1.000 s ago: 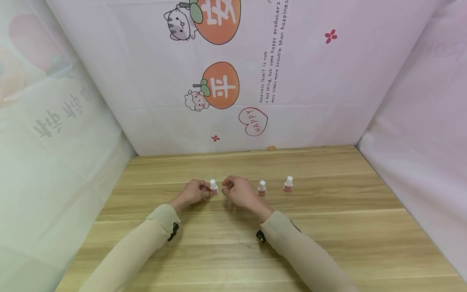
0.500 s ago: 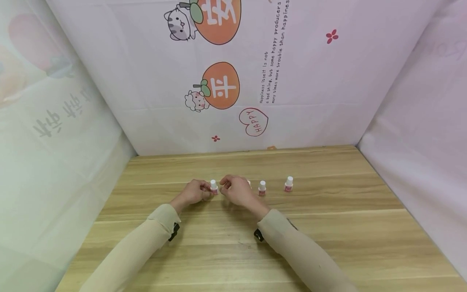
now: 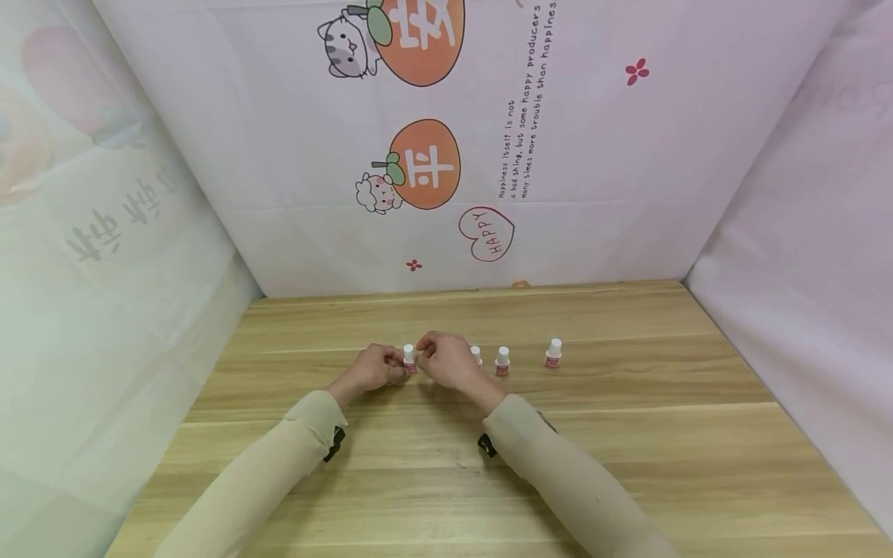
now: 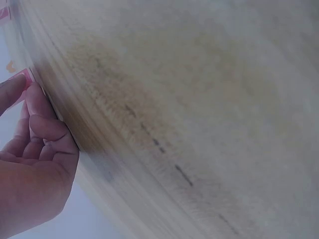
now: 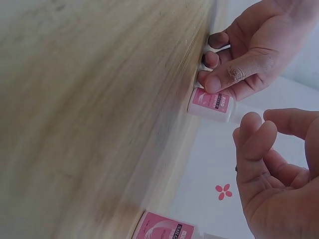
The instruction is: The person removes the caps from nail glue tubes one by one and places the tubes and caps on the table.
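My left hand (image 3: pixel 374 366) pinches a small nail glue bottle (image 3: pixel 409 359) by its pink-labelled body between thumb and fingers. The bottle stands upright on the table, its white cap pointing up. In the right wrist view, the left thumb (image 5: pixel 237 74) lies against the pink label (image 5: pixel 212 101). My right hand (image 3: pixel 448 360) hovers just right of the cap, with thumb and fingers loosely bent close to the cap's end; I see no grip on it. The left wrist view shows my left hand (image 4: pixel 42 144) and only a pink corner of the bottle.
To the right stand more bottles of the same kind: one partly hidden behind my right hand (image 3: pixel 477 353), another beside it (image 3: pixel 502 361), and one farther right (image 3: pixel 553 353). All are on the wooden table (image 3: pixel 446 480). A printed white cloth (image 3: pixel 579 194) hangs behind it.
My right hand has moved left toward the held bottle's cap, uncovering a bottle behind it. My left hand stays on its bottle.
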`<action>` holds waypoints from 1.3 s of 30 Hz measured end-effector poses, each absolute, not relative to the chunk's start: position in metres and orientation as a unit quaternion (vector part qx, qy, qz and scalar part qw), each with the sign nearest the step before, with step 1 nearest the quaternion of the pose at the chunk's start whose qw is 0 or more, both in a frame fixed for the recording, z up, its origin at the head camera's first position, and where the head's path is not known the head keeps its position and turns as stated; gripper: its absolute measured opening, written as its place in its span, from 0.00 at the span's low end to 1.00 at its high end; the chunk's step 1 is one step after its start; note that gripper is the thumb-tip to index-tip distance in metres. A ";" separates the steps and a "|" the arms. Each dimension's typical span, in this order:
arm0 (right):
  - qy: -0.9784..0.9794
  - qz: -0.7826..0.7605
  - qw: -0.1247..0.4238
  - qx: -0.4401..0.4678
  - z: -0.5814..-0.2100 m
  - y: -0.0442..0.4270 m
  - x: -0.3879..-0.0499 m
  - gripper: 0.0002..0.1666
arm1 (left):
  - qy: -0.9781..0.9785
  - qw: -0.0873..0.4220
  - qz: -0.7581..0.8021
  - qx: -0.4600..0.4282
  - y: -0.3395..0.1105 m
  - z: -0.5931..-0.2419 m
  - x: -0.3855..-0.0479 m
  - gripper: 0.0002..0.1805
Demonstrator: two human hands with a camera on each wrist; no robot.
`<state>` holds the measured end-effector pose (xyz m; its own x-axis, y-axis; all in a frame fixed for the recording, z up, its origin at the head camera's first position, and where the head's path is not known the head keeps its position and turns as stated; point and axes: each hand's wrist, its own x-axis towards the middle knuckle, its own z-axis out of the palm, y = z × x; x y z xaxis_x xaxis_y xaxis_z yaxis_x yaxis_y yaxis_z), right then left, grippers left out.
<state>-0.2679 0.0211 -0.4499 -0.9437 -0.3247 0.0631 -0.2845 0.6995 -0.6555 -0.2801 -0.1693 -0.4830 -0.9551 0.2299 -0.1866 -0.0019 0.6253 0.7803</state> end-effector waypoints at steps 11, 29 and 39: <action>0.926 -0.345 0.024 -0.153 -0.447 0.013 -0.272 0.13 | 0.898 0.126 0.415 0.070 -0.170 -0.480 -0.278 0.11; 0.923 -0.356 0.016 -0.148 -0.451 0.007 -0.274 0.11 | 0.892 0.128 0.429 0.060 -0.169 -0.482 -0.279 0.11; 0.923 -0.355 0.015 -0.150 -0.451 0.005 -0.276 0.10 | 0.889 0.122 0.438 0.058 -0.169 -0.482 -0.280 0.11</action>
